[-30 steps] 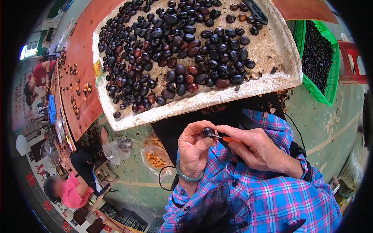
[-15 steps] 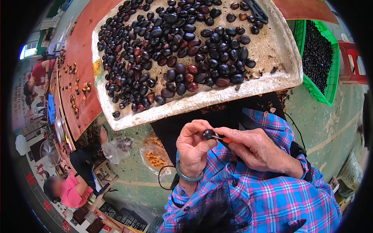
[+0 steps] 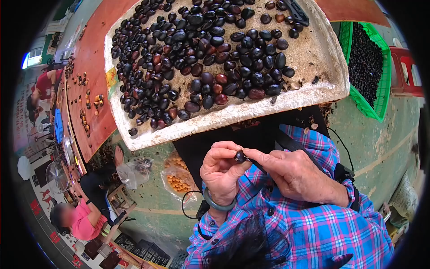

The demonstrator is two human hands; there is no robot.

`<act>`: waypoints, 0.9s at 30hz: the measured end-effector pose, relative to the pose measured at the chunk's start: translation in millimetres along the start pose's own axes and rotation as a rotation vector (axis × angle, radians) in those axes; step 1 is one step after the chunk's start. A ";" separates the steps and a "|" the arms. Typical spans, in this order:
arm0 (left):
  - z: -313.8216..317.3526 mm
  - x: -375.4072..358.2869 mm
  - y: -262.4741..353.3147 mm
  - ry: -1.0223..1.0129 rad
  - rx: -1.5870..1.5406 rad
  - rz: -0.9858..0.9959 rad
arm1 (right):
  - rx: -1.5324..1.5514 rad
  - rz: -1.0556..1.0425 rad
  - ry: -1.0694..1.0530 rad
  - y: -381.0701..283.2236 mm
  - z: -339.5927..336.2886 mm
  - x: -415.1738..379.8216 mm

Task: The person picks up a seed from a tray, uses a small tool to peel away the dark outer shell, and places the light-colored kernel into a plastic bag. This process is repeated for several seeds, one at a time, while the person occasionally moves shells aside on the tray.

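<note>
Between the thumb and fingers of my left hand (image 3: 221,170) is one dark, glossy nut (image 3: 240,156). A small pale patch shows on its shell. My right hand (image 3: 293,172) is closed, its index finger reaching to the right side of the nut. It grips a small knife, now almost wholly hidden by the fingers; half a second ago its thin metal blade and an orange part of the handle showed. Beyond both hands, a worn white foam tray (image 3: 309,96) carries many similar black and reddish-brown nuts (image 3: 179,36).
A black object (image 3: 295,12) lies in the tray's far right corner. On the right stands a green crate (image 3: 380,105) of dark nuts beside a red stool (image 3: 405,67). Plastic bags, one with orange-yellow kernels (image 3: 179,183), lie on the floor. A person in pink (image 3: 89,219) sits at left.
The nut has turned slightly in my left fingers. My right index finger has come up against it, and the knife's blade and orange part have gone out of sight.
</note>
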State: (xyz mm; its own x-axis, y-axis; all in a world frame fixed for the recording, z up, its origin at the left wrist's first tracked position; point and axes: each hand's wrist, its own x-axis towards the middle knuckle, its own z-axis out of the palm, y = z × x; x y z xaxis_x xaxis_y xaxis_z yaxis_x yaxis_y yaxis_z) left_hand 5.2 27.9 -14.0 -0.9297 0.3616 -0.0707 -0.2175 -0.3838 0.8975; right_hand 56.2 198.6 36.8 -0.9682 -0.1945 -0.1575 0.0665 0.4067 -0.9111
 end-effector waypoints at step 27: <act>2.9 -0.2 -4.3 0.029 0.158 0.159 | -0.077 0.024 0.025 -1.0 8.6 3.8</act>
State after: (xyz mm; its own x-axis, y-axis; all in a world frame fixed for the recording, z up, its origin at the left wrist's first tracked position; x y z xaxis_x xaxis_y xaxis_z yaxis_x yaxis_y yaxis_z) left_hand 7.2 31.9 -16.6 -0.9572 0.2815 0.0667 -0.0202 -0.2950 0.9553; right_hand 54.5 189.8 33.9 -0.9724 -0.1617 -0.1681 0.0717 0.4787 -0.8750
